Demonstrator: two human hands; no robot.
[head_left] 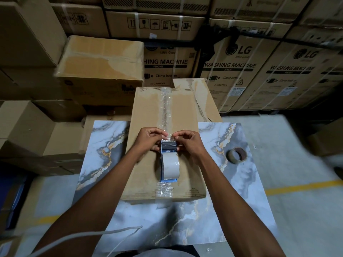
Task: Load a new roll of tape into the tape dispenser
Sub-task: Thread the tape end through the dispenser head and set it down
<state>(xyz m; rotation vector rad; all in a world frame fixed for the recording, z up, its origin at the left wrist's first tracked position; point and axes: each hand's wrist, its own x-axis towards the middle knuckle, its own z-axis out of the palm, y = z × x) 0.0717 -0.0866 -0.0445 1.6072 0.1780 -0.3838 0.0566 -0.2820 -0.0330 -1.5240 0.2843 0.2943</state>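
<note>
A blue tape dispenser (168, 147) lies on top of a sealed cardboard box (148, 175), with a full roll of brownish tape (170, 167) seated in it. My left hand (149, 139) and my right hand (187, 141) flank the dispenser's front end. Thumbs and fingers of both hands pinch the clear tape end (169, 139) stretched over the metal front plate. A nearly used-up tape roll (237, 155) lies flat on the marbled table to the right.
The box rests on a marble-patterned tabletop (213, 219). Stacked washing-machine cartons (230, 71) and other cardboard boxes (100, 67) wall in the back and left. A white cord (104, 233) crosses the near left. Grey floor with a yellow line (300, 187) lies to the right.
</note>
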